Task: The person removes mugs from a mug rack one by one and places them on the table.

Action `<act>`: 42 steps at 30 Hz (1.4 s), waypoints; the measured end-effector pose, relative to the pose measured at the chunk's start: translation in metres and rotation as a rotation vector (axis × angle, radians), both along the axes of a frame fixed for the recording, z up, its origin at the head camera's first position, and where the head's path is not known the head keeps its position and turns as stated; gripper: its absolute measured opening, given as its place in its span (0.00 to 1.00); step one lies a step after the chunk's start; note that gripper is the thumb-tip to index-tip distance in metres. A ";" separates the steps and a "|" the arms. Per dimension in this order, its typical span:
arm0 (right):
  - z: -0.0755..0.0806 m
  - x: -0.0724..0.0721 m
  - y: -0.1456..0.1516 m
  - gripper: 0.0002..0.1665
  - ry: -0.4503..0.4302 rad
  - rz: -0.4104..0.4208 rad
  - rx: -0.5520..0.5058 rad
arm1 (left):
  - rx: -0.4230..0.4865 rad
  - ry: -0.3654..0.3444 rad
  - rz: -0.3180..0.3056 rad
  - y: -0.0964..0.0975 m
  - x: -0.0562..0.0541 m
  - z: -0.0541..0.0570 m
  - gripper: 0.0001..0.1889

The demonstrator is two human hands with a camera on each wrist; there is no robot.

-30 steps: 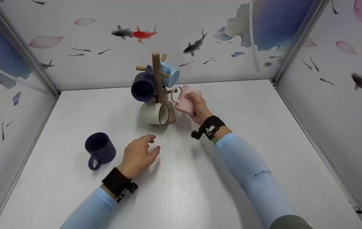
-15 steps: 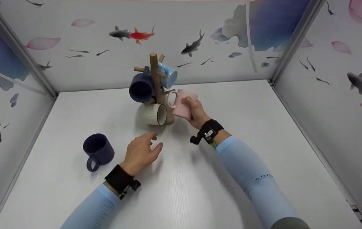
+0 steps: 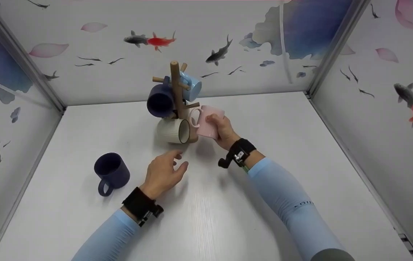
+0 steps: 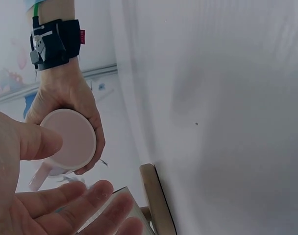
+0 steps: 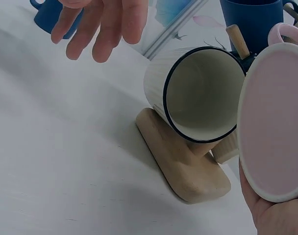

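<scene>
My right hand [image 3: 225,131] grips a pink mug [image 3: 208,127] around its body, close to the right side of a wooden mug tree [image 3: 176,85]. Its handle faces left, just below a short peg [image 3: 193,105]. In the right wrist view the flat base of the pink mug [image 5: 272,122] fills the right edge. Nothing is in my left hand [image 3: 162,174], which hovers in front of the tree with fingers loosely bent and thumb apart. Low on the tree hangs a ribbed cream mug [image 3: 171,131] with a dark rim, its mouth facing right.
Higher on the tree hang a dark blue mug [image 3: 161,101] at the left and a light blue mug [image 3: 193,88] at the right. Another dark blue mug [image 3: 113,171] stands upright on the white table [image 3: 206,217], left of my left hand. Printed panels [image 3: 94,79] wall the table.
My right hand has lowered the pink mug slightly and moved it left; the peg tip now shows above its handle. The left hand has shifted slightly right.
</scene>
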State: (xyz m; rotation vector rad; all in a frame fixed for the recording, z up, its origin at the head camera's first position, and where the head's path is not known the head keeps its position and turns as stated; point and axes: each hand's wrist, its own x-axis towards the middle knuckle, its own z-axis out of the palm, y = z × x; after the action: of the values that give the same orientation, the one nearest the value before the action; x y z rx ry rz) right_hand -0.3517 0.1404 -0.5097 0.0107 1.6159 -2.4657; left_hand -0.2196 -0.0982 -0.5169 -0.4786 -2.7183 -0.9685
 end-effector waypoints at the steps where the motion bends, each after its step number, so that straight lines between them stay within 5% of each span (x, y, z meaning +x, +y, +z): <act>1: 0.000 0.001 0.000 0.37 0.001 0.005 0.001 | 0.003 -0.003 0.000 0.001 0.000 0.000 0.19; 42: -0.010 0.018 0.011 0.44 0.149 0.178 0.092 | 0.133 -0.093 -0.022 0.012 -0.017 0.010 0.21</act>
State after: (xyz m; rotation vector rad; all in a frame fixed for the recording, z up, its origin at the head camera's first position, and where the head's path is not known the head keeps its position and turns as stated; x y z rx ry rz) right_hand -0.3340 0.1518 -0.5197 -0.2977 1.7072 -2.3041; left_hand -0.2367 -0.0865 -0.5072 -0.4497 -2.7107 -1.1965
